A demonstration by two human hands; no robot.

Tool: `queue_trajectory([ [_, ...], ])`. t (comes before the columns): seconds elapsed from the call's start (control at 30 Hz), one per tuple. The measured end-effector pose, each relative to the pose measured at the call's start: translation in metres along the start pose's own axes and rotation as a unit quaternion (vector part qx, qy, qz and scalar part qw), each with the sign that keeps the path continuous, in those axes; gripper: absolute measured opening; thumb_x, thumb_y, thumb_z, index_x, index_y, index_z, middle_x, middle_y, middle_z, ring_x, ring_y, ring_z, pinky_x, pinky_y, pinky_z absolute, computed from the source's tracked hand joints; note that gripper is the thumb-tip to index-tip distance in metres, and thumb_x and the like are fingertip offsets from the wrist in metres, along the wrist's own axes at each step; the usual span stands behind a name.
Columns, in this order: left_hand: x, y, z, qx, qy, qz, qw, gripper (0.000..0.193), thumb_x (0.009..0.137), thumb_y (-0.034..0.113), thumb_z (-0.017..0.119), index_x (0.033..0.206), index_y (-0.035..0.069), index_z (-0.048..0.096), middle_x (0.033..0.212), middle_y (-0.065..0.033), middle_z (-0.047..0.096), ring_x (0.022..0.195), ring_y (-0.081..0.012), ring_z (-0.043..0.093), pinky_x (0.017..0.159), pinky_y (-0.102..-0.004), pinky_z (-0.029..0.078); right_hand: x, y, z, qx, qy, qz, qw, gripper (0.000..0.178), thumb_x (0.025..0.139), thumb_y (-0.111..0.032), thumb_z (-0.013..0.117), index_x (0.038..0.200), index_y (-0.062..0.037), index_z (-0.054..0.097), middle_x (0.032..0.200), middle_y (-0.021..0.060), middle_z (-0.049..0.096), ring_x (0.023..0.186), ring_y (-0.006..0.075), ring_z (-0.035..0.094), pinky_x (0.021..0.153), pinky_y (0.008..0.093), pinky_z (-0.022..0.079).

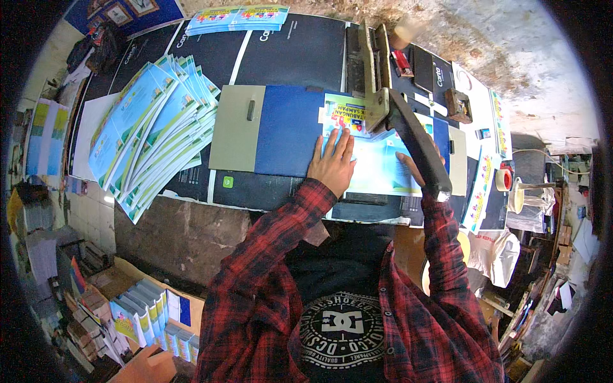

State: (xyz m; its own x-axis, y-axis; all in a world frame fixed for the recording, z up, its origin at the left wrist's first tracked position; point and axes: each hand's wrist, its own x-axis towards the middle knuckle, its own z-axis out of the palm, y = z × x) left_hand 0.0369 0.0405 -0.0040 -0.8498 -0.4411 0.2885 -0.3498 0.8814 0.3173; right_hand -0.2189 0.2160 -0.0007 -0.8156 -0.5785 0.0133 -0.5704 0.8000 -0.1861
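Note:
My left hand (pixel 335 159) lies flat with fingers spread on the left part of a printed sheet (pixel 377 172), blue and white with a colourful picture. My right hand (pixel 414 169) rests at the sheet's right side, its fingers apart. A black lever handle (pixel 418 137) passes over that hand and hides much of it. The lever belongs to a heavy metal tool (pixel 378 108), whose head sits over the sheet's upper edge. Under the sheet is a blue board (pixel 287 131) with a pale grey panel (pixel 236 127) at its left end.
A fanned pile of printed sheets (pixel 150 127) covers the table's left. Another stack (pixel 236 20) lies at the far edge. To the right are a rusty metal block (pixel 458 105), a roll of tape (pixel 504 180) and a printed strip (pixel 479 195). Bundled booklets (pixel 140 313) sit low left.

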Motion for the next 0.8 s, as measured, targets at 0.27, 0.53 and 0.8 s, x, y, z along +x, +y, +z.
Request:
queue_trajectory([
  [0.27, 0.002, 0.002, 0.009, 0.017, -0.018, -0.003, 1.0, 0.057, 0.098, 0.038, 0.047, 0.145, 0.005, 0.043, 0.157, -0.0096, 0.032, 0.146, -0.0285, 0.027, 0.116, -0.0523, 0.023, -0.016, -0.15, -0.219, 0.254, 0.047, -0.193, 0.947, 0.053, 0.095, -0.034, 0.059, 0.133, 0.0006, 0.05, 0.123, 0.0253, 0.06, 0.113, 0.0375, 0.061, 0.099, 0.0417, 0.046],
  [0.53, 0.006, 0.0, 0.002, 0.004, 0.01, 0.0, 1.0, 0.058, 0.095, 0.038, 0.052, 0.142, 0.003, 0.047, 0.154, -0.0118, 0.037, 0.143, -0.0283, 0.032, 0.115, -0.0504, 0.024, -0.073, -0.192, -0.173, 0.075, -0.05, -0.246, 0.965, 0.079, 0.092, -0.054, 0.054, 0.137, 0.0087, 0.04, 0.136, 0.0364, 0.043, 0.124, 0.0472, 0.048, 0.102, 0.0472, 0.042],
  [0.8, -0.001, 0.005, -0.002, -0.036, 0.009, -0.011, 0.999, 0.056, 0.096, 0.036, 0.051, 0.141, 0.004, 0.047, 0.155, -0.009, 0.036, 0.144, -0.0265, 0.03, 0.116, -0.0492, 0.024, -0.109, -0.183, -0.088, 0.057, 0.074, -0.233, 0.968, 0.092, 0.081, -0.04, 0.072, 0.151, -0.0005, 0.027, 0.154, 0.0333, 0.021, 0.139, 0.0502, 0.03, 0.111, 0.0509, 0.032],
])
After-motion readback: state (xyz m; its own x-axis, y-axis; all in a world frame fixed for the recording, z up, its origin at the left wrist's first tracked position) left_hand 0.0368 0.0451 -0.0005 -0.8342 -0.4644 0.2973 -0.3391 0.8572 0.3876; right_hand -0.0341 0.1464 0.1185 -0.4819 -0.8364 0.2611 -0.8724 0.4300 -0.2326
